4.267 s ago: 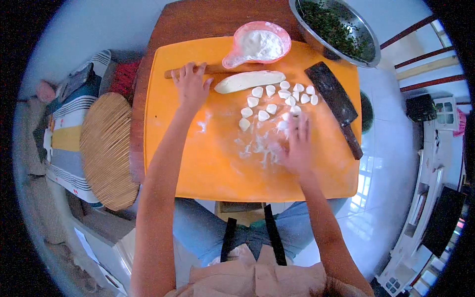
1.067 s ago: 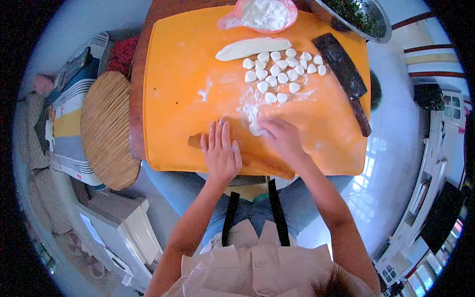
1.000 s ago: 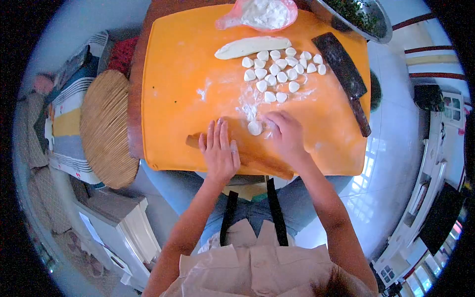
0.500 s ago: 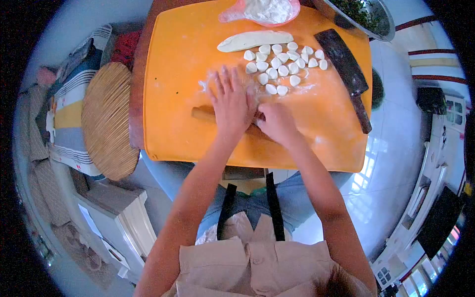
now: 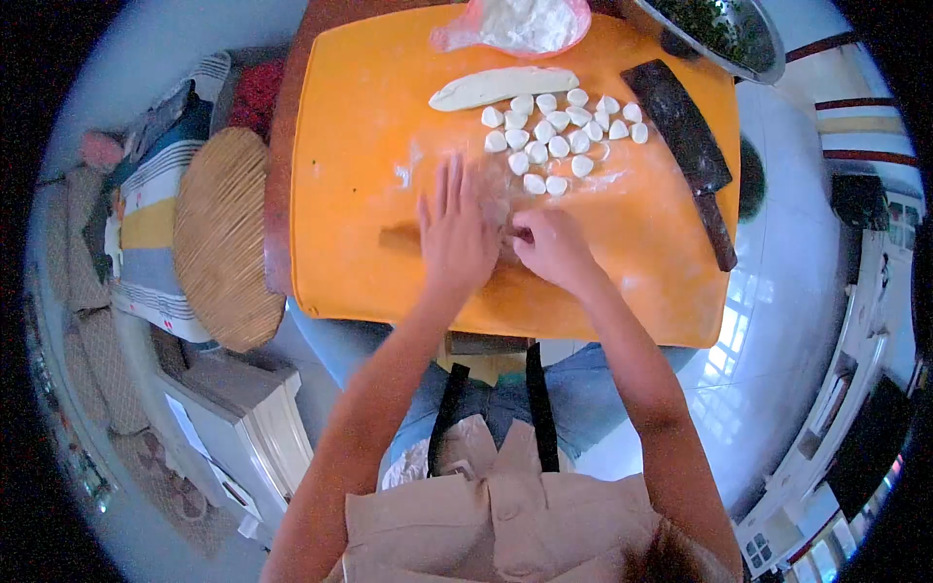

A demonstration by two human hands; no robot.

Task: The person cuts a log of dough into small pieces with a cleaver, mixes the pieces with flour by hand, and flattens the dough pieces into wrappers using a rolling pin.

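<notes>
Pale tiled floor (image 5: 768, 330) shines at the right of the frame, a round woven mat (image 5: 224, 238) stands at the left, and an orange board (image 5: 364, 141) fills the middle. On it, upper centre, lie a long roll of dough (image 5: 501, 88) and a cluster of small dough lumps (image 5: 559, 148), with a dark cleaver (image 5: 678, 126) to their right.

As I judge it, the step is flattening one lump with the rolling pin (image 5: 399, 239). Light, even pressure under the palm, with a small turn of the dough between strokes, should give a round of even thickness; a little flour would help against sticking.

The left hand (image 5: 460, 233), centre frame, lies flat over the pin, fingers straight and pointing up the frame. The right hand (image 5: 551, 248), just beside it, has its fingers curled inward near the pin. The piece being worked seems to be between the hands, mostly hidden and blurred; I cannot tell whether the right fingertips pinch it.
</notes>
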